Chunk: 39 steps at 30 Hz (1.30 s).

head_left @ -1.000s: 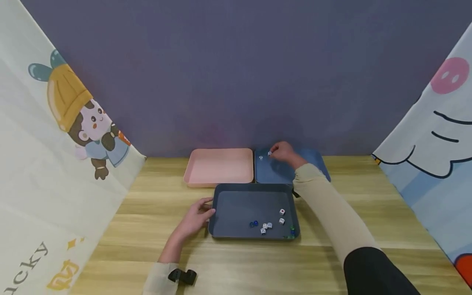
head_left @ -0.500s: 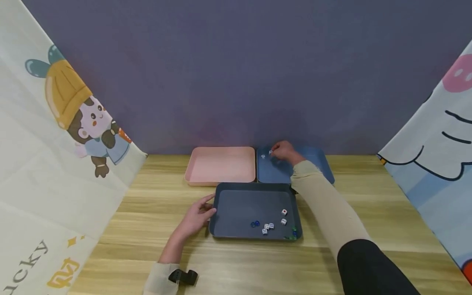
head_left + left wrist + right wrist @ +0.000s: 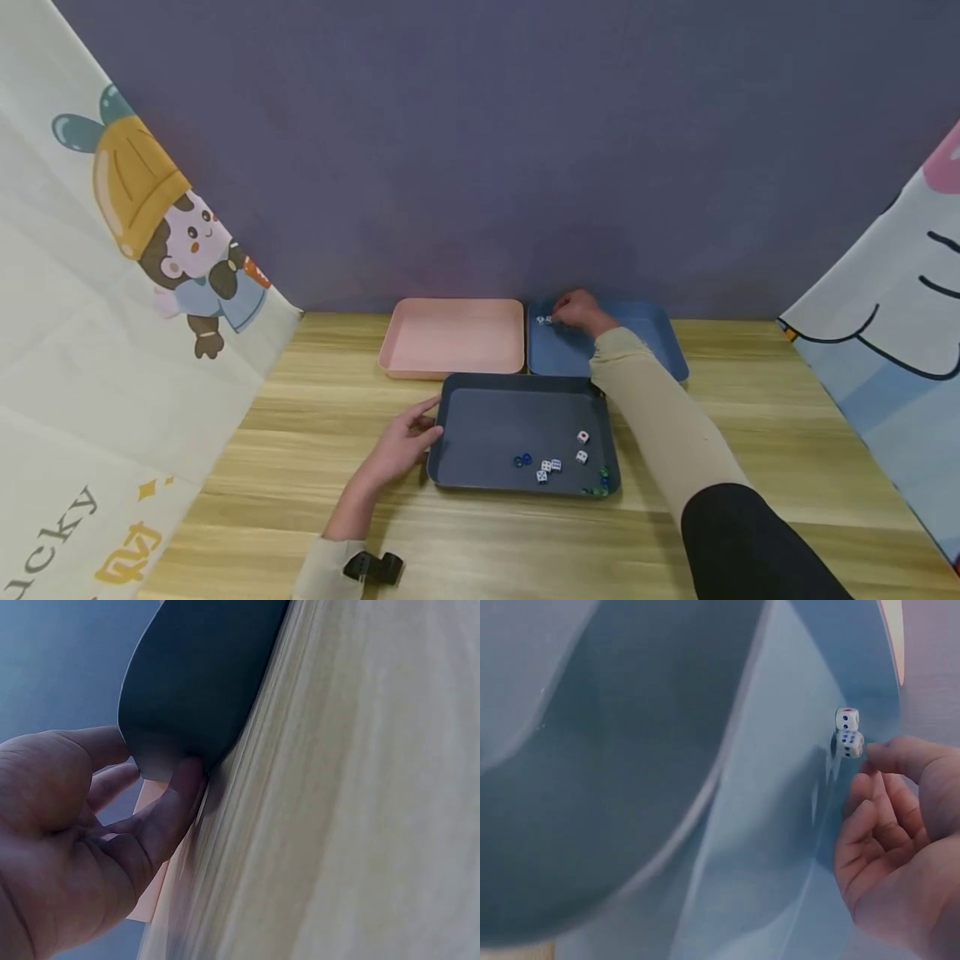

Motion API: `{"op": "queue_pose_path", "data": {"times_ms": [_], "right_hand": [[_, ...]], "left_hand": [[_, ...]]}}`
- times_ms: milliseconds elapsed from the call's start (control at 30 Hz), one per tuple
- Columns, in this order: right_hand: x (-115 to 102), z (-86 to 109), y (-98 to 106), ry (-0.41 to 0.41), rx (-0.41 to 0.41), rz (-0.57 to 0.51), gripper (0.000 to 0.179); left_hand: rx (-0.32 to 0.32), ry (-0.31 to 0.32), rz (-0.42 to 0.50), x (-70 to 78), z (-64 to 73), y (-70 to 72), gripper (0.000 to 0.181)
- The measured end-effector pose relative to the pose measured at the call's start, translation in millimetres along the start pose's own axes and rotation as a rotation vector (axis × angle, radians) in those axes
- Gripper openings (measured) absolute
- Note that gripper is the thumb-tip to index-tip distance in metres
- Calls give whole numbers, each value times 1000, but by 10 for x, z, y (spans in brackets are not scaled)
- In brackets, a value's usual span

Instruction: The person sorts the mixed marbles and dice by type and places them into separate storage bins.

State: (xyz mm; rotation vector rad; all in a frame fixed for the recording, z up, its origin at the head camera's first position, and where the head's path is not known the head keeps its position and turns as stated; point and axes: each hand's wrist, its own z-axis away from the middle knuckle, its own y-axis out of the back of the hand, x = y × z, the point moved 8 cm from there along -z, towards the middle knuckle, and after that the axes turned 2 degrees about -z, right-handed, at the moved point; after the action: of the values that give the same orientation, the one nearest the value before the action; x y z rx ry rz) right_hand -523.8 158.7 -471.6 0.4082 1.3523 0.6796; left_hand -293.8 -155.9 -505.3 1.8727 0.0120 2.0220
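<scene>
My left hand (image 3: 402,443) holds the left end of a dark grey tray (image 3: 487,417), its thumb at the rim. The left wrist view shows fingers and thumb against that tray's outer wall (image 3: 195,675). My right hand (image 3: 579,312) reaches over a blue tray (image 3: 645,321) behind. In the right wrist view, one fingertip is right at a white die (image 3: 850,745), which sits against a second white die (image 3: 847,718) on the blue tray. The right hand's other fingers are bent and apart from the dice.
In the dark tray lie several white dice (image 3: 546,467), blue beads (image 3: 522,460) and small green pieces (image 3: 600,483) at the near right corner. A pink tray (image 3: 453,333) stands left of the blue one. A grey wall (image 3: 480,150) rises behind the wooden table (image 3: 300,467).
The die at my right fingertips has come nearer and left, to beside the other die in the blue tray. The left hand keeps its place at the dark tray; the head view shifted slightly.
</scene>
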Motion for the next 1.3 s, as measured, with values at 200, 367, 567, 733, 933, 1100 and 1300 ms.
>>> {"op": "queue_pose_path", "data": {"times_ms": [200,367,567,733,933,1100,1300], "right_hand": [[39,96,69,-25,-19,15,29],[-13,197,150,11,-31,45,31],[-117,312,282,75,-29,92,29],[-221,432,335,148,-63,124,27],[-330,617,365,204,-99,136,24],[-500,875,375,272,-102,168,22],[-670,1212,258,345,-173,216,17]], "left_hand": [[-21,4,13,157,57,-26,54],[0,0,-12,38,19,0,54],[6,-1,-3,5,9,2,54],[18,6,-7,11,8,12,54],[10,18,-20,24,1,16,54],[16,21,-21,17,0,38,52],[23,31,-16,-11,6,43,53]]}}
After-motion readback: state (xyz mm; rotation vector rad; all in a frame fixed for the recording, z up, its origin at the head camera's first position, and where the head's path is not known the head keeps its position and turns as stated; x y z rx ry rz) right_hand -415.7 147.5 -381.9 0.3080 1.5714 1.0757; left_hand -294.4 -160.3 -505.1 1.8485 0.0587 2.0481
